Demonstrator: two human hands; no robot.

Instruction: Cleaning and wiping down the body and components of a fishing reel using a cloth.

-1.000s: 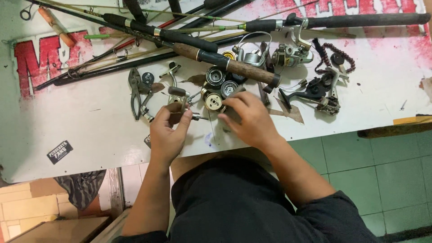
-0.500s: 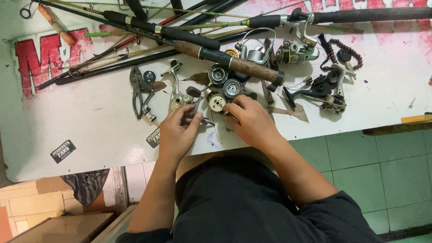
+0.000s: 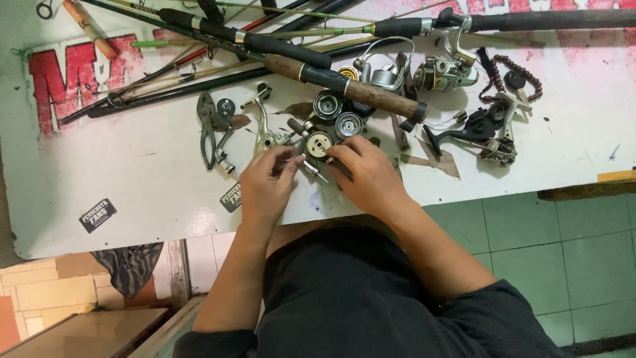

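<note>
The counter (image 3: 132, 192) is a white board with red lettering along its far edge; it carries all the parts. Fishing rods (image 3: 278, 50) lie in a crossed bundle across the far side, one with a cork handle (image 3: 371, 96) angled toward the centre. A silver reel (image 3: 447, 69) sits at the far right of the bundle, with a string of dark beads (image 3: 513, 69) just beside it. A black reel frame (image 3: 464, 129) and a small geared part (image 3: 497, 151) lie to the right of the hands.

Pliers (image 3: 211, 129) lie to the left, jaws toward the person. A crank handle (image 3: 264, 126) lies between the pliers and the spools. Two dark spools (image 3: 336, 114) rest near the cork handle. Two dark stickers (image 3: 97, 215) sit on the near left of the counter.

The left hand (image 3: 265, 185) is above the near edge of the counter, its fingertips (image 3: 286, 162) pinched on a thin metal shaft (image 3: 310, 167); the grip is clenched on it. The shaft lies just off the counter surface, between both hands, beside a round pale spool (image 3: 318, 144). The right hand (image 3: 368, 176) lies palm down, fingertips curled at the pale spool and the shaft end. Whether this grip is closed on anything cannot be told; the fingers hide the contact.
</note>
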